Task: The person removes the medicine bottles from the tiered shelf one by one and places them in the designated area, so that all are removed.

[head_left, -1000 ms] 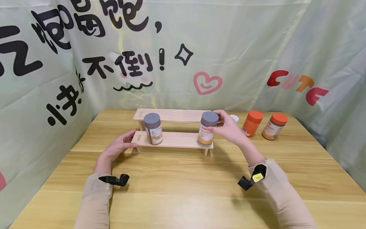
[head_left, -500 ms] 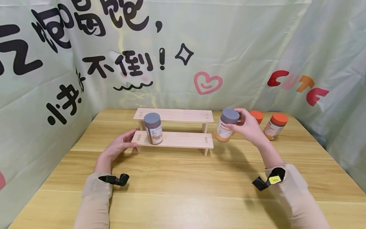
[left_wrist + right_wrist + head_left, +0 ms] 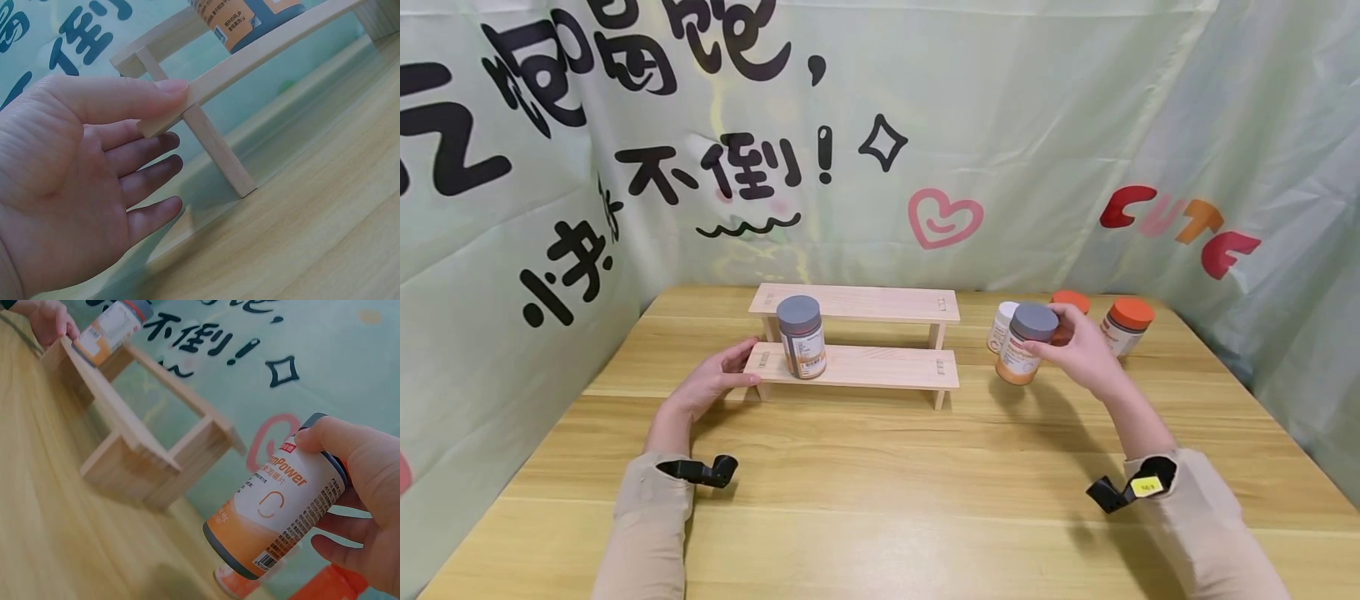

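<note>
Right of shelf [image 3: 857,367], right hand [image 3: 1078,350] moved grey-lid bottle [image 3: 1024,343] farther off.

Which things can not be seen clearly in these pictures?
- Orange-lid bottle: head view, mostly hidden behind the right hand.
- Held bottle: its small label print is too small to read in head view.
- Shelf bottle: left wrist view, top cut off by the edge.
- Shelf: right wrist view, blurred.

Two-tier shelf [image 3: 857,367]: pale unfinished wood, matt. Table [image 3: 880,467]: wood-grain, smooth, slight sheen. Held bottle [image 3: 1024,343]: glossy plastic, paper label, matt grey cap. Backdrop [image 3: 1000,125]: printed cloth, creased.
</note>
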{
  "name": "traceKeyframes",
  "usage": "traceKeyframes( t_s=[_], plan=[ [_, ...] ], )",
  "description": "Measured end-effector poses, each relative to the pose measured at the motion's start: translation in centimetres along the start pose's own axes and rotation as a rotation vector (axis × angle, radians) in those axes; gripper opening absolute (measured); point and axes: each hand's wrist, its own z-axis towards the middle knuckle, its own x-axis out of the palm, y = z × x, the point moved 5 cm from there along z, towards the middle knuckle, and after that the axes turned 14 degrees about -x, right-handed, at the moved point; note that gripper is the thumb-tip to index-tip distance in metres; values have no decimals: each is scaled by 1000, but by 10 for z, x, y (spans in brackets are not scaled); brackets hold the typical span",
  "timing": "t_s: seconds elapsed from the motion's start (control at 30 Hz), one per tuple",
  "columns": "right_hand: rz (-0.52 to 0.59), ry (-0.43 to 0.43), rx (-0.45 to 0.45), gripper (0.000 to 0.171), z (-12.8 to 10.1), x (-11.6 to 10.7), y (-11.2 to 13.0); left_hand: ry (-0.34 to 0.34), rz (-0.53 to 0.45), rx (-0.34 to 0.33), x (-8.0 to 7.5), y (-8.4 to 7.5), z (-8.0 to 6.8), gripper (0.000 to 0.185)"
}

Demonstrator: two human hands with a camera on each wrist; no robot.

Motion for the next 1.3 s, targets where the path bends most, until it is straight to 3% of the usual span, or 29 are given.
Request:
traceKeyframes(
  t_s=[0.57,1.3],
  plan=[
    [-80,13,94,60,-13,8,-26,-1,4,-3,0,0,0,78],
    [25,108,80,62,-14,5,-30,1,-11,8,0,-1,1,79]
  ],
)
